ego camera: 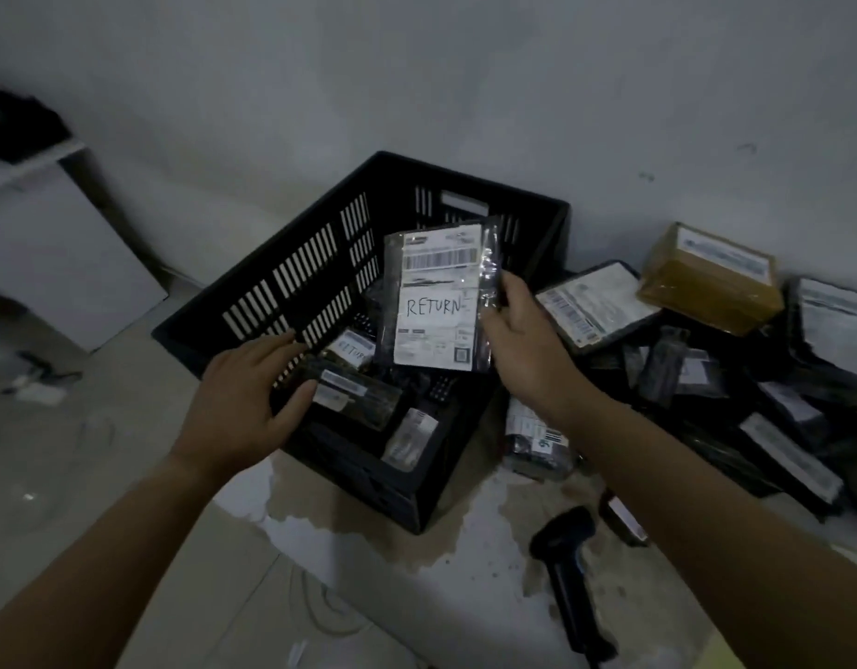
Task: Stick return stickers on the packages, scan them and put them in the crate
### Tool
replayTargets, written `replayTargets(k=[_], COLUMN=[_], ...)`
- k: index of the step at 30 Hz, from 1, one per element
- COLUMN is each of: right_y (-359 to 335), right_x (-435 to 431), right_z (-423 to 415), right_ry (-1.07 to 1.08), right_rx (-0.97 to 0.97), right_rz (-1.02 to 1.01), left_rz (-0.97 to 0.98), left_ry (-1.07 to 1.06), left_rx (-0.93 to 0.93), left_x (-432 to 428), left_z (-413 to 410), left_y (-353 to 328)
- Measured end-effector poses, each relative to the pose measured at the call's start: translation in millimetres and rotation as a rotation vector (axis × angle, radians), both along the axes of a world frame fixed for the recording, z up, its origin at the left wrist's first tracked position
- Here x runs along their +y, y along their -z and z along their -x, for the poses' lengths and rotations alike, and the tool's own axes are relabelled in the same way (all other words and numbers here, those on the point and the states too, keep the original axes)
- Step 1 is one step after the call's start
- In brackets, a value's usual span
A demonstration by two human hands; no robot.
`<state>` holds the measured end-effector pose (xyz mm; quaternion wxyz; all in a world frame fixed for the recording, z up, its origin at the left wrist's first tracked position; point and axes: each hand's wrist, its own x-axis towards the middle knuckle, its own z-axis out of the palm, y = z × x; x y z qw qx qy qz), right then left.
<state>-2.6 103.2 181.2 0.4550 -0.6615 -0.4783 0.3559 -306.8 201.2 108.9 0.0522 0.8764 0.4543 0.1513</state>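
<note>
The right hand point(523, 340) pinches a flat black plastic package point(438, 301) over the slotted black crate point(272, 263); the left hand point(243, 393) is open at its edge.

Glossy plastic wraps the package point(438, 301), its label point(433, 330) matt white paper; the crate point(291, 282) is matt black plastic, the brown cardboard box point(708, 280) shiny with film.

**A:** Black crate point(320, 263), its walls striped with rows of pale vertical slots!

**B:** And the package point(486, 263): dark glossy wrap, a white label point(431, 340), black barcode stripes, "RETURN" handwritten in black.

**A:** Mustard-brown box point(706, 292) there.

**B:** Black scanner point(568, 562) too, on a pale floor point(489, 620) blotched with a brownish stain.
</note>
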Motion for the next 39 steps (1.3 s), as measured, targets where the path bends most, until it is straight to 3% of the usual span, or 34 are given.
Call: replayTargets(k=[7, 14, 19, 25, 31, 39], right_y=[22, 66, 90, 117, 120, 122], right_x=[87, 135, 145, 155, 149, 148], right_z=[23, 45, 69, 71, 70, 72], right_ry=[-0.273, -0.488, -0.624, -0.601, -0.759, -0.802], right_rx=[-0.397, -0.612, -0.651, -0.709, -0.759, -0.807], right_rz=[0.225, 0.566, 0.677, 0.678, 0.751, 0.785], left_rz=[-0.034, -0.066, -0.11, -0.119, -0.114, -0.098], left_ry=[-0.011, -0.027, -0.019, -0.019, -0.022, -0.026], left_rx=[-0.053, -0.11, -0.15, -0.151, -0.141, -0.127], left_x=[6, 5, 7, 8, 10, 8], left_z=[0, -2, -4, -4, -4, -4], left_y=[5, 7, 8, 10, 13, 10])
